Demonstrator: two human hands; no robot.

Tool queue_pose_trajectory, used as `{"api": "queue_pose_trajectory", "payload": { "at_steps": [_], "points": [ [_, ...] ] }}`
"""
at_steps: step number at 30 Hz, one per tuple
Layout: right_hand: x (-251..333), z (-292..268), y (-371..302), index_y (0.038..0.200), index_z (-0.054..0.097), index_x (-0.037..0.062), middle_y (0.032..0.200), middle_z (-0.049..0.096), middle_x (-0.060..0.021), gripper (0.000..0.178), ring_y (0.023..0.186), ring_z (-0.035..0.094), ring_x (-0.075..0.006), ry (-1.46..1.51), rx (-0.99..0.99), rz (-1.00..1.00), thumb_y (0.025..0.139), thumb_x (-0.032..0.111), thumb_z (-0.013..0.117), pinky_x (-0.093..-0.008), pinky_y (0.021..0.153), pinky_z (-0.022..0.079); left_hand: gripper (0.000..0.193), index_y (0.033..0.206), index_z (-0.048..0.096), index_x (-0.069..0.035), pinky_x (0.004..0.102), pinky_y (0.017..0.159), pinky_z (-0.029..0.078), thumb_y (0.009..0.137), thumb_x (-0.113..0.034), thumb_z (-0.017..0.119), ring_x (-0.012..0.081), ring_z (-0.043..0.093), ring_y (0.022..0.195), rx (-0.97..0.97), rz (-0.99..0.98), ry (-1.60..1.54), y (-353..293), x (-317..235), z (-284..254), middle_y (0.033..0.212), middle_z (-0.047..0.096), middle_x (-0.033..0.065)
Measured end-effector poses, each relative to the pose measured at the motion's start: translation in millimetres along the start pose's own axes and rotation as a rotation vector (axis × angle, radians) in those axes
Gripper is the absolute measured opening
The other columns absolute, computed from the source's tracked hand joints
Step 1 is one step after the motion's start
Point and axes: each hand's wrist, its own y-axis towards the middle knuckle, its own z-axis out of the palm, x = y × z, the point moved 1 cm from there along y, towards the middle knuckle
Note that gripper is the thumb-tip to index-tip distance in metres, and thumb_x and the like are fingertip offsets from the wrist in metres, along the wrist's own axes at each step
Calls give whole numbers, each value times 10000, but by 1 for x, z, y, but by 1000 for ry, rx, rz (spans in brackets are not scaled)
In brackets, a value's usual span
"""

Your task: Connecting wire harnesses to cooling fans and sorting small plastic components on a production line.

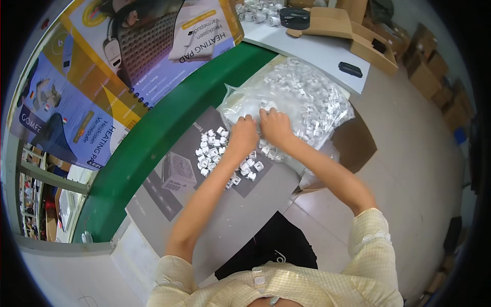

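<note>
Your left hand (244,134) and right hand (276,126), fingers curled, seem to pinch the clear plastic bag (239,104); some white plastic housings (213,152) lie out, most sit bagged.

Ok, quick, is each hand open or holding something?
Left hand: curled at the bag; grip can't be told.
Right hand: curled over the bag; grip can't be told.

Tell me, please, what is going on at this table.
A person has the left hand and right hand close together at a clear plastic bag holding many small white parts; the exact grip is hard to make out. Loose white parts lie spread on a gray printed surface, around and partly behind the left forearm.
</note>
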Motion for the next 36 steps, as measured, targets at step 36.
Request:
{"api": "queue_pose_trajectory", "payload": {
  "at_steps": [36],
  "points": [
    [166,-43,-45,1032,631,22,955,640,-159,235,933,599,-350,372,-220,-338,917,185,508,-464,809,450,217,948,573,11,454,856,393,977,-177,469,381,504,955,-859,-397,-297,-141,0,-57,986,566,193]
  ]
}}
